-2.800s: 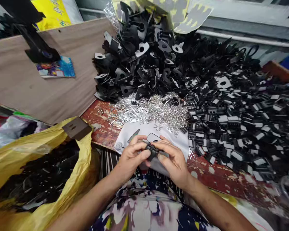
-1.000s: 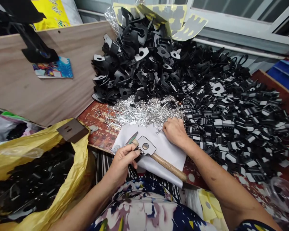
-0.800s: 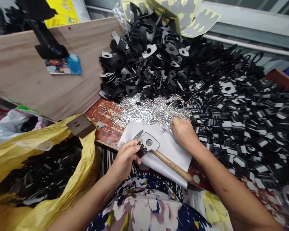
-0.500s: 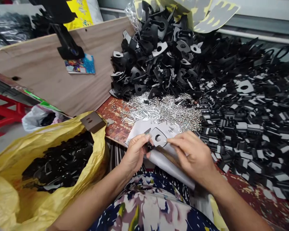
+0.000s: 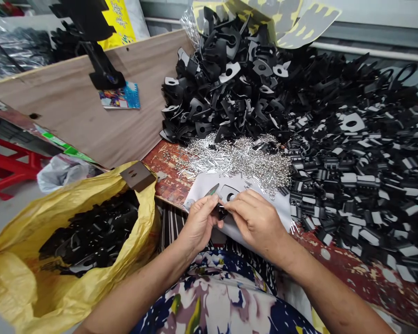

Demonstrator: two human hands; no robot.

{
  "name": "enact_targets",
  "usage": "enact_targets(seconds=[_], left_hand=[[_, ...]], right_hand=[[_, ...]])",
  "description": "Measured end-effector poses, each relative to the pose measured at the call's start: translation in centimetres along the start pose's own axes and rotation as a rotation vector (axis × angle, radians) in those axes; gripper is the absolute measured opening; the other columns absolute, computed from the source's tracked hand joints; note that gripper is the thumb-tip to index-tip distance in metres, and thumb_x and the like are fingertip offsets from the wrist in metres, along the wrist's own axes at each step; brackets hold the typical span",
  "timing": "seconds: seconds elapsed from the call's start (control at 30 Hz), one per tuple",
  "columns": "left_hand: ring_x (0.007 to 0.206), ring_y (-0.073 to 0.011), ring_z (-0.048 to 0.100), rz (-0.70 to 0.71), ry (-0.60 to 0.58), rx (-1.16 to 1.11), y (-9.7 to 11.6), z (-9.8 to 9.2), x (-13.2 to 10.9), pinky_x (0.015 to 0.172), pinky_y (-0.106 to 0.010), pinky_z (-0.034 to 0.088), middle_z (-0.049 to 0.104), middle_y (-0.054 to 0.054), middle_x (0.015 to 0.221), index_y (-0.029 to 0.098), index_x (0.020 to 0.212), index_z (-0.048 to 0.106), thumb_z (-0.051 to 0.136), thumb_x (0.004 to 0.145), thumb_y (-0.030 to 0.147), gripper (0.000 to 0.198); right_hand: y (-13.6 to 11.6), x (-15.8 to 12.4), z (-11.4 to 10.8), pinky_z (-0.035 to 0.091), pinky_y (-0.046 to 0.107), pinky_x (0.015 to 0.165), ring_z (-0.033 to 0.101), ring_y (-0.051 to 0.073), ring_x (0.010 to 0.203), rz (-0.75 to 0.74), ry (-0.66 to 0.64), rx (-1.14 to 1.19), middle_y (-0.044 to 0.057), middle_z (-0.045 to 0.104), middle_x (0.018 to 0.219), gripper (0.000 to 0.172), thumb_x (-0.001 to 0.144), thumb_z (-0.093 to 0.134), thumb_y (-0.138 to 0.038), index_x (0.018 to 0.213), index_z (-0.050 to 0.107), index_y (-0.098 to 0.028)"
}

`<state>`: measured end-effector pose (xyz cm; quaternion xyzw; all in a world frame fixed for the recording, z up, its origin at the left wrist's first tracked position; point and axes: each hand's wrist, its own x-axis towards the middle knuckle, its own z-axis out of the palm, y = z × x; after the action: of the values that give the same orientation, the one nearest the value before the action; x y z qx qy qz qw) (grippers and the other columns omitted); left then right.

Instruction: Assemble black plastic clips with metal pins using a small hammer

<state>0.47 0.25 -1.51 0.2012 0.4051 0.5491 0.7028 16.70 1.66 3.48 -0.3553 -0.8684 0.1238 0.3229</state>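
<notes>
Nearest, above the patterned floral cloth of the person's garment [image 5: 209, 301], the left hand [image 5: 202, 222] has its thumb and fingers closed on a small, dark plastic piece [image 5: 222, 213], mostly hidden by fingers. The right hand [image 5: 256, 220] comes in from the other side, thumb and forefinger pinched together with no clear gap, seemingly on a thin silver metal pin [image 5: 222, 207], of which only a short bright sliver shows.

That pin is what ties the two hands together: it lies at the right hand's fingertips, on that hand's left, its long axis running roughly sideways towards the dark piece. The left hand grips the piece; the right fingertips are just beside it. Whether the pin's tip is outside the piece or in it cannot be told.

Just beyond the left thumb, a pointed, dark, blade-shaped part [image 5: 212, 189] sticks up; just beyond the right fingers shows a flat, dark-rimmed plate with a round hole [image 5: 229, 191]. Whether either joins the held piece is unclear. Under them is a smooth pale-grey sheet [image 5: 202, 183] on the red desk with flaking paint [image 5: 169, 162].

Farther off lies a loose heap of silver metal pins [image 5: 235, 160], and behind it a tall pile of black plastic parts with holes [image 5: 223, 93].
</notes>
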Motion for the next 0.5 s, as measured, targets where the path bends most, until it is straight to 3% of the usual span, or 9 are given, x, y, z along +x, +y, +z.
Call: enact_targets(seconds=[0.1, 0.23, 0.37, 0.5], left_hand=[[0.058, -0.0097, 0.051, -0.002, 0.02, -0.035, -0.3, 0.5, -0.2, 0.046, -0.02, 0.047, 0.059, 0.002, 0.072, 0.016, 0.08, 0.07, 0.088, 0.074, 0.046, 0.035], [0.06, -0.0086, 0.048, 0.053, 0.103, -0.086, -0.5, 1.7, -0.4, 0.055, -0.02, 0.047, 0.053, 0.004, 0.066, 0.018, 0.068, 0.06, 0.091, 0.069, 0.041, 0.038], [0.061, -0.0117, 0.047, 0.093, 0.168, -0.075, -0.8, 2.1, -0.2, 0.056, -0.024, 0.045, 0.052, 0.003, 0.065, 0.021, 0.064, 0.055, 0.09, 0.068, 0.041, 0.041], [0.065, -0.0129, 0.049, 0.059, 0.117, -0.025, -0.7, 1.1, -0.2, 0.06, -0.025, 0.046, 0.055, 0.001, 0.069, 0.02, 0.067, 0.058, 0.088, 0.07, 0.039, 0.036]], right_hand=[[-0.9, 0.2, 0.0, 0.05, 0.038, 0.072, 0.053, 0.022, 0.077, -0.119, -0.016, -0.222, 0.007, 0.062, 0.077, 0.025, 0.101, 0.048, -0.011, 0.091, 0.07, -0.016], [-1.7, 1.0, 0.6, 0.053, 0.04, 0.079, 0.049, 0.021, 0.071, -0.324, 0.008, -0.428, 0.005, 0.059, 0.07, 0.035, 0.099, 0.045, -0.003, 0.076, 0.067, -0.019], [-1.4, 1.4, 1.5, 0.054, 0.037, 0.077, 0.05, 0.02, 0.071, -0.377, 0.065, -0.425, 0.004, 0.057, 0.068, 0.035, 0.098, 0.047, -0.002, 0.074, 0.066, -0.02], [-1.0, 0.8, 2.2, 0.056, 0.037, 0.083, 0.052, 0.02, 0.073, -0.384, 0.08, -0.408, 0.004, 0.06, 0.07, 0.033, 0.097, 0.048, -0.002, 0.078, 0.068, -0.02]])
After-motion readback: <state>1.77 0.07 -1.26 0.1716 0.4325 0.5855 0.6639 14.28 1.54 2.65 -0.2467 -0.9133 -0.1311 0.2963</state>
